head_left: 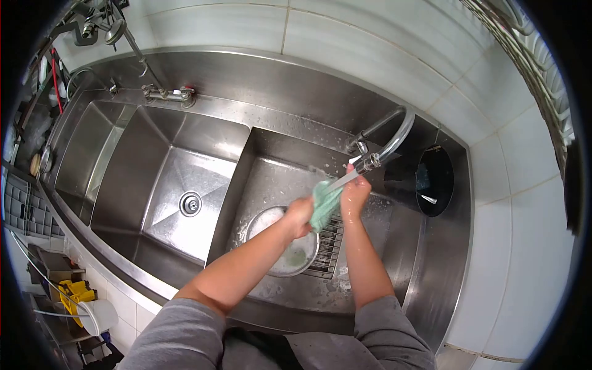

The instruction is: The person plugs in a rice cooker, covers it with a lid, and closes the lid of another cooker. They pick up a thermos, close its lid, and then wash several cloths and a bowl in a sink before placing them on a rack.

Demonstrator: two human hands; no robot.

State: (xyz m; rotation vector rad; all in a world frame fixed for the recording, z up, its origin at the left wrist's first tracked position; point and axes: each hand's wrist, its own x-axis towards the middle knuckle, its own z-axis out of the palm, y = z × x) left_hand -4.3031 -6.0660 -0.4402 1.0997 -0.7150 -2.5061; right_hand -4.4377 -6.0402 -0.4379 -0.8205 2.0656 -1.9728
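Note:
Over the right sink basin, my left hand (300,216) is closed on a green cloth (327,205). Just right of the cloth is my right hand (356,192), its fingers raised close under the faucet spout (372,162); what it grips, if anything, I cannot make out. Something pale and narrow, water or a blade, runs from the spout area down to the cloth. Below my hands a round pan (296,262) with foamy water rests in the basin, beside a metal wire rack (327,250).
An empty middle basin (185,179) with a drain lies left of the divider. A black bin (441,185) holding small items stands at the right. A second tap (169,95) is on the back ledge. At the lower left are a white bucket (98,317) and yellow objects (75,296).

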